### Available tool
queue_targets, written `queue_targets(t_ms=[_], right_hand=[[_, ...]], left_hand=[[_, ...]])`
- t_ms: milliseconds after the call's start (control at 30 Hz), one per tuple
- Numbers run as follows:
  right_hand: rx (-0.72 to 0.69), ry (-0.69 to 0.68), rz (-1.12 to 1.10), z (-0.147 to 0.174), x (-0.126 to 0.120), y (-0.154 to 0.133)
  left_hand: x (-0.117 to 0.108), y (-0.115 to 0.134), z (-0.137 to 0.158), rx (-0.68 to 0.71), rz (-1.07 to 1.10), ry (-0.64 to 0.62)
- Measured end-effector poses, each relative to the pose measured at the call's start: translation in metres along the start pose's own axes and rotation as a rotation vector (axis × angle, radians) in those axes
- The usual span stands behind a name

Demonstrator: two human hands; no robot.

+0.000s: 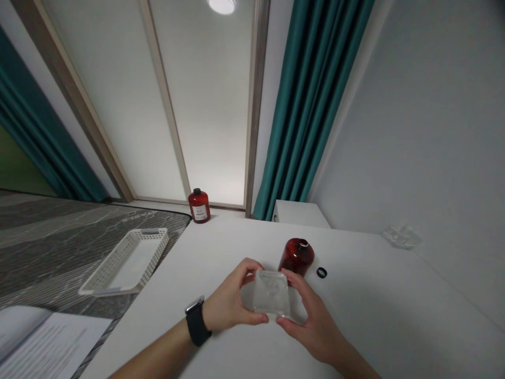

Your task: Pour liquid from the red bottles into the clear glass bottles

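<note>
Between my two hands is a clear, square container (272, 293), held over the white table. My left hand (235, 296), with a dark watch (198, 320) on its wrist, grips the container's left side between thumb and fingers. On the opposite side my right hand (310, 318) has thumb and fingers closed on it too. Just behind the container stands a dark red bottle (296, 256) without a cap, partly covered by my right fingers. A small black ring-shaped cap (321, 272) lies to the bottle's right.
Another red bottle (199, 206), capped and labelled, stands at the table's far left corner. Left of the white table (379, 316), a white perforated basket (132, 260) and an open book (59, 337) rest on a grey patterned surface. Crumpled clear plastic (402, 237) lies at the right wall.
</note>
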State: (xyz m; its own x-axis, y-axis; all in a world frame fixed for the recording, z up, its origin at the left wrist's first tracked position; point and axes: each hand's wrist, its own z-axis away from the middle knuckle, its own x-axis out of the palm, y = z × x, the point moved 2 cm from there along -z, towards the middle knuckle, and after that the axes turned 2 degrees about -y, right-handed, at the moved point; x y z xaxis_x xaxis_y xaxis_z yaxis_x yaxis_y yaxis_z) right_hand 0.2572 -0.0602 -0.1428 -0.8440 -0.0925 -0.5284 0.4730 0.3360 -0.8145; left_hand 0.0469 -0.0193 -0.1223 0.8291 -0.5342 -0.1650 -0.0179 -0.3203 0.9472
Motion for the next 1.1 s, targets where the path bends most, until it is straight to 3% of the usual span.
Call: queue_targets(t_ms=[233, 500, 1100], right_hand=[[0.058, -0.019, -0.102, 0.001, 0.003, 0.000], [0.118, -0.044, -0.219, 0.000, 0.016, 0.015], [0.082, -0.091, -0.258, -0.003, 0.024, 0.029]], left_hand=[[-0.001, 0.000, 0.000, -0.021, -0.058, -0.016], [-0.012, -0.002, 0.001, -0.092, -0.393, -0.107], [-0.025, -0.007, -0.003, -0.079, -0.491, -0.179]])
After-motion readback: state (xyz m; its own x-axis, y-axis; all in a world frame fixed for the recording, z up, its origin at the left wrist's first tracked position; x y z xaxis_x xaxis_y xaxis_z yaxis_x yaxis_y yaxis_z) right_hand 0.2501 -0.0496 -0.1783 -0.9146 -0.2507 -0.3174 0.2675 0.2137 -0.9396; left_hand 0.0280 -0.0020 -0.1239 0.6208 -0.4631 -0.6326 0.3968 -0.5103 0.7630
